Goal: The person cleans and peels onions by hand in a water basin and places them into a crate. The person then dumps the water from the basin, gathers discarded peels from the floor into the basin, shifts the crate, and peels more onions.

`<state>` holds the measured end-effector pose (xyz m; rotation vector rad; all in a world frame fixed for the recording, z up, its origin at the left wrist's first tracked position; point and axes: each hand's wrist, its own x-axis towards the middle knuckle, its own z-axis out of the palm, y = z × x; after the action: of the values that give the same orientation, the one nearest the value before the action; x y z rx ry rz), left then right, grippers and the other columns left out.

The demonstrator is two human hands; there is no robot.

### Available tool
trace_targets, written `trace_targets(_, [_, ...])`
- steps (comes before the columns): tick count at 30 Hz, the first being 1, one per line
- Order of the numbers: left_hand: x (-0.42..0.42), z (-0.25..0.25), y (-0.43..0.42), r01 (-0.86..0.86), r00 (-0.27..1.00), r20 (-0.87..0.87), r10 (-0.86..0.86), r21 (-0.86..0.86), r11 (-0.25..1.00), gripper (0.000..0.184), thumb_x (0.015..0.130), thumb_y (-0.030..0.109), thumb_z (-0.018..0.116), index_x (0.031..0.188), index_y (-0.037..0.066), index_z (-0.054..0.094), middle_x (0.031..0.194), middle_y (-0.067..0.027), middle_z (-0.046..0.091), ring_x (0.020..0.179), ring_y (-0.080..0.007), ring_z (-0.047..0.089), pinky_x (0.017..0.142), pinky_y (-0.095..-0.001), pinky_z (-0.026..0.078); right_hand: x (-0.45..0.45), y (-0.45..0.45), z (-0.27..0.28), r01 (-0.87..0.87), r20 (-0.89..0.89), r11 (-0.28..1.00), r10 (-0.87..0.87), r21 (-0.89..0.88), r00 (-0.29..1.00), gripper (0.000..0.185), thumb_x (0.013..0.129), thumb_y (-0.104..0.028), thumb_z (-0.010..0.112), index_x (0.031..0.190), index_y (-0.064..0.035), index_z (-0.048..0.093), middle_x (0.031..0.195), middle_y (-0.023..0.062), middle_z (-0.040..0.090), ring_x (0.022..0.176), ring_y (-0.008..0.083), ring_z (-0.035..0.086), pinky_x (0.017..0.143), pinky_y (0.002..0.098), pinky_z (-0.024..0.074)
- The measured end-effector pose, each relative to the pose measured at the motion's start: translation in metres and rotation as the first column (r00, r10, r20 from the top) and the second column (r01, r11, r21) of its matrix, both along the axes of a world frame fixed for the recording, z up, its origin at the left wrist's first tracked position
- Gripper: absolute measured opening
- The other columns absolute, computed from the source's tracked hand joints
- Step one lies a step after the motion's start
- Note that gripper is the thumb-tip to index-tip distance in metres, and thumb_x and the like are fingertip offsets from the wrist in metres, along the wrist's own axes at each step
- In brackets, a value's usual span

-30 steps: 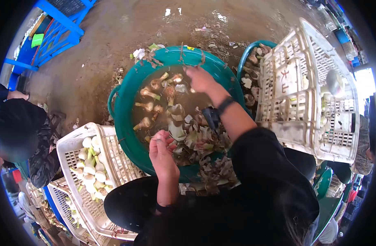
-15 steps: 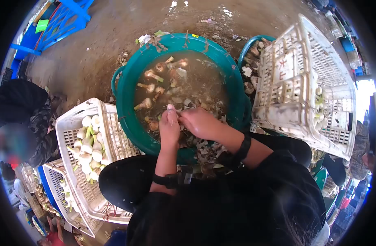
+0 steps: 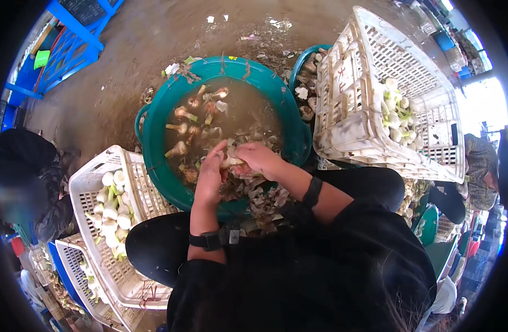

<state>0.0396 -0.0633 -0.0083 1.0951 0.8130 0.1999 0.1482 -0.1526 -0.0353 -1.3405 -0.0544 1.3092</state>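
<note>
Both hands meet over the near half of a green tub (image 3: pixel 154 145) of murky water. My left hand (image 3: pixel 210 172) has its fingers curled against a pale garlic bulb (image 3: pixel 231 162). From the other side my right hand (image 3: pixel 258 159) closes its fingers on the same bulb, whose lower part they partly hide. Unpeeled garlic bulbs (image 3: pixel 178 148) with stalks float along the tub's left side. Loose garlic skins (image 3: pixel 265 205) lie heaped around and below the hands, at the tub's near edge.
White crates of peeled garlic stand at the left (image 3: pixel 149 185) and right (image 3: pixel 342 105). A second green tub (image 3: pixel 298 69) holds more bulbs behind the right crate. One person (image 3: pixel 24 182) is at the far left, another (image 3: pixel 481 166) at the far right. A blue metal frame (image 3: pixel 77 33) stands upper left.
The right hand has come back from the tub's far side to meet the left hand. A pale bulb now shows between them. The view has shifted, revealing more of the right crate's garlic.
</note>
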Motion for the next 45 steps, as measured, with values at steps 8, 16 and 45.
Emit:
trace_targets(8, [-0.011,-0.015,-0.003,0.224,0.971,-0.021,-0.239,0.437,0.871,0.040,0.080,0.002,0.056,0.120,0.004,0.050,0.097,-0.0062,0.059,0.086,-0.0139,0.057,0.076,-0.0256,0.046,0.005,-0.016,-0.003,-0.207,0.493,0.963,0.265,-0.171,0.829,0.018,0.082,-0.019,0.057,0.076,-0.0013,0.058,0.062,0.0051,0.055,0.052,0.0086,0.045,0.044,0.0284,0.0337])
trace_targets(16, [0.000,-0.017,-0.015,-0.076,0.962,0.131,-0.240,0.971,0.225,0.031,0.076,-0.004,0.056,0.107,0.000,0.055,0.102,-0.0141,0.060,0.093,-0.0255,0.059,0.084,-0.0360,0.046,0.009,-0.015,-0.004,0.151,-0.299,0.971,-0.090,0.187,0.950,0.015,0.084,-0.020,0.057,0.083,-0.0058,0.061,0.069,-0.0006,0.057,0.058,0.0069,0.048,0.049,0.0222,0.0376])
trace_targets(45, [0.004,0.007,-0.004,-0.550,0.828,-0.034,0.559,0.145,0.823,0.039,0.089,0.039,0.046,0.083,0.003,0.058,0.065,-0.0010,0.051,0.057,-0.0085,0.044,0.052,-0.0211,0.034,0.003,-0.004,-0.006,0.091,-0.404,0.959,0.025,0.267,0.915,0.054,0.086,-0.053,0.040,0.114,-0.0074,0.046,0.100,0.0106,0.056,0.076,0.0173,0.056,0.064,0.0343,0.0481])
